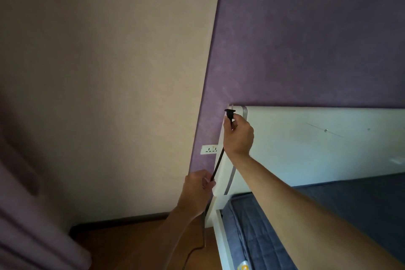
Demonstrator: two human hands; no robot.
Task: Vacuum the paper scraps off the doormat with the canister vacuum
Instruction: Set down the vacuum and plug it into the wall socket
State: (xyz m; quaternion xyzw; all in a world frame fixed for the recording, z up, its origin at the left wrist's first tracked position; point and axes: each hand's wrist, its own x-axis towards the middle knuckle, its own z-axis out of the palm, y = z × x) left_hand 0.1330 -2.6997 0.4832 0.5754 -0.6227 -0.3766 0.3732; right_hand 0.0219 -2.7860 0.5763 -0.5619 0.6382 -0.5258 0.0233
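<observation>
— Cord point(217, 165), black, that's what both hands are on. From the white headboard point(306, 142), the left hand point(197, 190) sits low at its outer edge, fingers closed round the cord, which drops from there to the wooden floor point(131, 245) and trails away.

— And the right hand point(237, 136)?

— Higher, against the headboard's upper corner, pinching the black plug point(230, 114) with its prongs turned up and toward the wall.

— Is it in the socket?

— No. The white outlet strip point(209, 149) is on the purple wall point(306, 39) just left of the headboard, below the plug and apart from it.

— Where's the vacuum, the doormat?

— Neither is in sight from here; only the cord shows. Below the headboard lies a blue quilted mattress point(274, 226), and well off to the left hangs a mauve curtain point(32, 215) by the beige wall point(109, 61).
</observation>
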